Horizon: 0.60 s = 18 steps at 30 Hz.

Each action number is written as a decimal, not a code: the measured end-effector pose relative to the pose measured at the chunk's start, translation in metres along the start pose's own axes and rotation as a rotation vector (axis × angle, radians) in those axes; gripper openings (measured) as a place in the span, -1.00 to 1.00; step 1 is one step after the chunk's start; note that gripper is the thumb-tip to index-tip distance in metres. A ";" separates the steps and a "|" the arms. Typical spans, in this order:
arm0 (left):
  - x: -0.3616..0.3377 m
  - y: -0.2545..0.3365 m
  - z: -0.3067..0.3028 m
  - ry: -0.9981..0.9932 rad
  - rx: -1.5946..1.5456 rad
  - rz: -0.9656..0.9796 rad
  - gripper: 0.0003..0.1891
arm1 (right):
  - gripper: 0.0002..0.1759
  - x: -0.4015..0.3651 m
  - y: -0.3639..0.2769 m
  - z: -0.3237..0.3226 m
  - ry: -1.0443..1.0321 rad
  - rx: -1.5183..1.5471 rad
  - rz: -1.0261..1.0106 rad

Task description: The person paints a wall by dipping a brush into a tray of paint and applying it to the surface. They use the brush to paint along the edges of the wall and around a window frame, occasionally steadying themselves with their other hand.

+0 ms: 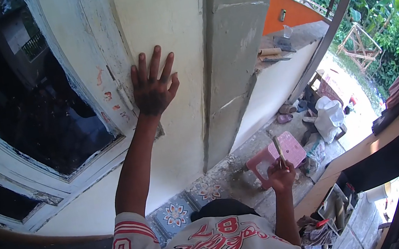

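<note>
My left hand (155, 87) lies flat with its fingers spread on the pale yellow wall (167, 18), just right of a white window frame (87, 64) with worn, chipped paint. My right hand (282, 176) is low on the right, its fingers closed around a thin, light-coloured stick-like tool (279, 149) that points up. The tool's exact kind is too small to make out. Behind that hand stands a pink plastic stool (294, 148), apart from the wall.
A grey pillar (244, 58) juts out right of the wall. Patterned tiles (175, 214) cover the floor at its foot. A white sack (328, 117) and shoes (285, 118) lie beyond the stool. Cloths (317, 234) are heaped at lower right, near a wooden beam (355, 161).
</note>
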State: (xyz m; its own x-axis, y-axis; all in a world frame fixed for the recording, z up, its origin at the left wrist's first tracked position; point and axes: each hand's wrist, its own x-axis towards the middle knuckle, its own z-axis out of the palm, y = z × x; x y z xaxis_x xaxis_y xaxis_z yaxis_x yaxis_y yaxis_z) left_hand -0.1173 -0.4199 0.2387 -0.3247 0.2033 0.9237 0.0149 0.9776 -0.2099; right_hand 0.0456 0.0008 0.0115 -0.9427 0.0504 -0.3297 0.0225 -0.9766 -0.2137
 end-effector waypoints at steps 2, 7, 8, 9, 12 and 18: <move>-0.005 0.000 0.000 -0.024 -0.021 0.006 -0.40 | -0.70 -0.003 0.016 0.017 -0.047 -0.057 0.052; -0.015 0.001 0.003 -0.027 -0.061 0.039 -0.44 | -0.68 -0.016 0.051 0.043 -0.043 -0.022 0.092; -0.017 0.001 0.004 -0.045 -0.079 0.049 -0.44 | -0.68 -0.018 0.056 0.045 -0.071 -0.047 0.079; -0.018 0.001 0.005 -0.031 -0.077 0.053 -0.45 | -0.68 -0.021 0.061 0.046 -0.097 -0.074 0.067; -0.022 0.001 0.009 -0.030 -0.088 0.057 -0.49 | -0.69 -0.031 0.071 0.047 -0.075 -0.050 0.091; -0.023 -0.001 0.012 0.001 -0.097 0.057 -0.56 | -0.71 -0.048 0.080 0.049 0.006 -0.090 0.049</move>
State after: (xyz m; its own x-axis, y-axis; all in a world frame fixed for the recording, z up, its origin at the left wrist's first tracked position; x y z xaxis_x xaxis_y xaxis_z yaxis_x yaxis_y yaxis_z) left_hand -0.1207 -0.4259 0.2138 -0.3195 0.2586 0.9116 0.1248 0.9652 -0.2300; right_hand 0.0766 -0.0902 0.0555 -0.9379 0.0043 -0.3470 0.0989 -0.9552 -0.2791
